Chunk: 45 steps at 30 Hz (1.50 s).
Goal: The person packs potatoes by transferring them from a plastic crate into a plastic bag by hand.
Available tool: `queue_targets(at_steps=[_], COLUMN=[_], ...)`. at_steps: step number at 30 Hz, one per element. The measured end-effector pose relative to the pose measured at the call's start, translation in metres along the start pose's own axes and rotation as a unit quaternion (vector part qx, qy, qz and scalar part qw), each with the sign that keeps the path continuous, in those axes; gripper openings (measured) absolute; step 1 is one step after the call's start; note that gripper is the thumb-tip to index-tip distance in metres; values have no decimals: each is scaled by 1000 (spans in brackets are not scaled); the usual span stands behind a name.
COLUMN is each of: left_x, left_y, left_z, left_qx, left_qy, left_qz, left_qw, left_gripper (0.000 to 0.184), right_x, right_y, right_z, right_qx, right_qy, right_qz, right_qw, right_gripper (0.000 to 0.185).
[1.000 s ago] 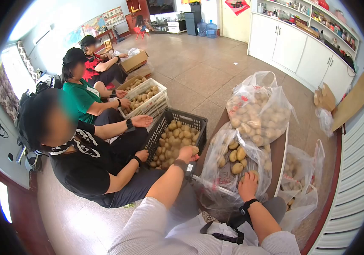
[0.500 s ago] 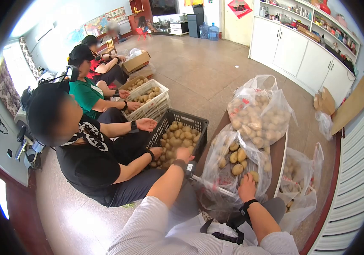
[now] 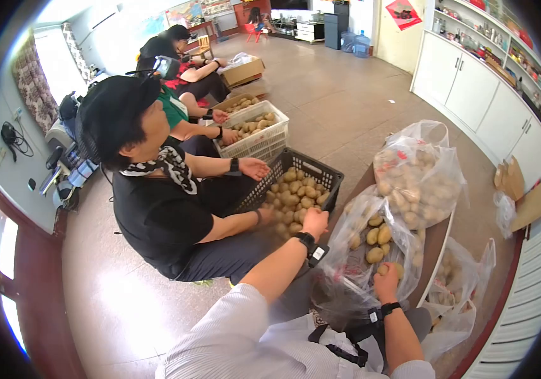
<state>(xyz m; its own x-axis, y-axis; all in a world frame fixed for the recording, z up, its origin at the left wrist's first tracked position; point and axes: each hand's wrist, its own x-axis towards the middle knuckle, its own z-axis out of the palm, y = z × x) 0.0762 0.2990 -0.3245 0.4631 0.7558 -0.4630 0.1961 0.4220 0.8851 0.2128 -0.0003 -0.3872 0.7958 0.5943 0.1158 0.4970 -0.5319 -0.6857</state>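
Note:
My right hand (image 3: 385,285) is inside the nearer clear plastic bag (image 3: 340,268), its fingers closed on a potato (image 3: 398,270). Several more potatoes (image 3: 376,243) lie just beyond it in the bag's mouth. My left hand (image 3: 316,221) is over the near right side of a black plastic crate (image 3: 332,175) with several potatoes (image 3: 292,192) in it. Its fingers are curled, and what they may hold is hidden. A person beside me has one hand (image 3: 264,218) blurred in the same crate and the other hand (image 3: 255,168) palm up at its far side.
A second bag of potatoes (image 3: 419,174) stands behind the nearer one on a brown bench (image 3: 433,252). More bags (image 3: 457,303) are on the floor to the right. Further left, two people sit by a white crate (image 3: 273,139) and a cardboard box (image 3: 245,71).
My view has swung left, so the scene sits further right. Against the bag, my right hand has drawn slightly back with the potato. My left hand stays near the crate's edge, shifted slightly right.

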Motion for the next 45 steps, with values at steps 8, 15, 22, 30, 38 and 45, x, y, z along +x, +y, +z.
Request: queue_targets(at_steps=[8,15,22,30,38,45], left_x=[-34,-52,-44,-15,13,39], left_y=[2,2,4,7,3,-11], left_z=[32,47,41,23,-10,-28], left_qx=[25,-62,-126,-162,-107,-88], left_qy=[-99,-264,-277,-141,-15,3], left_qz=[5,-107,-129,-114,-86,-86], left_qw=[995,957,944,970,990,992], left_gripper=[42,44,36,29,38,44], right_x=[18,41,38,31,38,56], right_y=[-62,-116,-144,-53,-17,7], right_z=[3,19,10,21,-18,-23], right_qx=[321,427,127,32,-166,-160], right_qy=[-85,-125,-71,4,61,38], right_qz=[144,177,-46,-78,-25,22], right_qw=[932,878,988,996,984,986], right_gripper=[41,39,40,30,53,62])
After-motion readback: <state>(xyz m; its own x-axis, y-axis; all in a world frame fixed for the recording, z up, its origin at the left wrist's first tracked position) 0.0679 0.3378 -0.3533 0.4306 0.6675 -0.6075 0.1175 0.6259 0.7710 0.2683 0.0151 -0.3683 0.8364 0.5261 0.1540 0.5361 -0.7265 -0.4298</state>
